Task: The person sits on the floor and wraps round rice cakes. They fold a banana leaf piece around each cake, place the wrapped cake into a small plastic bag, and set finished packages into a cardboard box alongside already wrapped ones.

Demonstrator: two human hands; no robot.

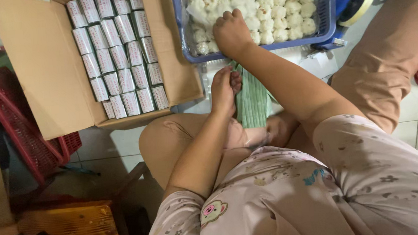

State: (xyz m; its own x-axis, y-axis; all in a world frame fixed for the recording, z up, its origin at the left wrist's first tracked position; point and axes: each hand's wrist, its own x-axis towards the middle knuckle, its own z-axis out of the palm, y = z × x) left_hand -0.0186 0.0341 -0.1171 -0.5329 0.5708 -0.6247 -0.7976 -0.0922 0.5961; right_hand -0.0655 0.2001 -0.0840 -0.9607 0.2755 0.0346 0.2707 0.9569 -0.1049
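right hand [231,31] rests knuckles-up, fingers curled, on white round pieces [260,6] at the blue basket [331,10] near rim, 12 o'clock. left hand [223,89] pinches the green striped sleeve [253,102] top edge. cardboard box [44,70], 10 o'clock, four packed columns; floor gap between.

A green striped sleeve [252,100] is pinched by the left hand [224,89], while white round cakes [260,6] in a blue basket [331,6] are touched by the right hand [231,32].

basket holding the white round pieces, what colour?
Blue, with a slotted plastic wall: the basket at top, where the right hand reaches in. Head view, the only one.
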